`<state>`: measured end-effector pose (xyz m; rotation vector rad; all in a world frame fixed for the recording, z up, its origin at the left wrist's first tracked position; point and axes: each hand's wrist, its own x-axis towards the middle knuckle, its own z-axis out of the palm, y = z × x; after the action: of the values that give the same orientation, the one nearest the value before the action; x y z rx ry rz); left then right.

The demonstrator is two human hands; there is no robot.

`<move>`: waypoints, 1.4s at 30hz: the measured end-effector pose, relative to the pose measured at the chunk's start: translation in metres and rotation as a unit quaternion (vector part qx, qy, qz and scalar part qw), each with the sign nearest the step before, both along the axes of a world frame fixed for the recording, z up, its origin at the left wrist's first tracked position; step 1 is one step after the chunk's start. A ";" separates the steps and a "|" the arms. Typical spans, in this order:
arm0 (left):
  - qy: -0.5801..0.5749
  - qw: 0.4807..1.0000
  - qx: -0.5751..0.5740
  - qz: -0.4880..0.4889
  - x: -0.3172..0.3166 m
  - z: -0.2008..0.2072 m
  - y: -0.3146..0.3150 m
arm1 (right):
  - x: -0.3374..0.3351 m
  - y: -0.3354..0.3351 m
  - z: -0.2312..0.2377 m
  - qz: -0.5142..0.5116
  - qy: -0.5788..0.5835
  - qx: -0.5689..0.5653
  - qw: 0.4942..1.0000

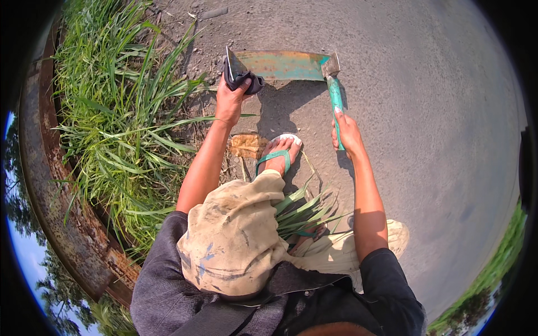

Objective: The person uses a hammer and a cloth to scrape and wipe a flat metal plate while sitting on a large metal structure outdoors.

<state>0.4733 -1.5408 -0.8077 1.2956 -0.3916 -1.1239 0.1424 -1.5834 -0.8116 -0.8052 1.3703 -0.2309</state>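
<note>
My left hand (229, 103) is closed on a bunched dark cloth (255, 84), pressed against the upright left end plate of a long metal tool. That metal tool (280, 65) has a wide, rusty strip with worn green paint and a bracket at its right end. From this bracket a green handle (335, 96) runs back toward me, and my right hand (348, 134) is wrapped around its lower part. The tool spans the space between my hands, just over the ground. Its underside and the palm side of my left hand are hidden.
Tall green grass (117, 123) grows along the left, beside a rusty metal rail (73, 224). Grey pavement (437, 140) stretches to the right. A crumpled brown leaf or scrap (247, 145) lies by my sandalled foot (278, 155). Cut grass blades (305, 213) lie between my legs.
</note>
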 end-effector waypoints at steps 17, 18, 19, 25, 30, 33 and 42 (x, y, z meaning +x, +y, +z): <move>-0.159 0.972 0.132 0.112 0.011 -0.065 -0.013 | 0.019 0.016 0.024 -0.034 0.004 -0.095 0.995; -0.122 0.973 0.152 0.121 0.012 -0.070 -0.007 | 0.017 0.021 0.024 -0.047 0.000 -0.102 0.994; -0.116 0.973 0.150 0.130 0.011 -0.074 -0.003 | 0.017 0.027 0.023 -0.060 -0.004 -0.108 0.992; -0.112 0.976 0.135 0.127 0.011 -0.075 -0.010 | 0.005 0.034 0.017 -0.074 0.003 -0.079 0.994; -0.153 0.972 0.133 0.116 0.014 -0.069 -0.009 | 0.017 0.032 0.002 -0.049 0.053 -0.138 0.988; -0.280 0.949 0.101 0.100 0.008 -0.045 -0.014 | 0.019 0.032 -0.003 -0.056 0.072 -0.132 0.987; -0.622 0.686 -0.291 -0.240 -0.086 0.093 -0.027 | -0.079 0.032 -0.011 -0.163 0.157 -0.100 0.969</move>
<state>0.3869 -1.5679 -0.7151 1.1995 -2.0282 -0.2250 0.0634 -1.5515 -0.8227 -0.8026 1.8010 -0.5208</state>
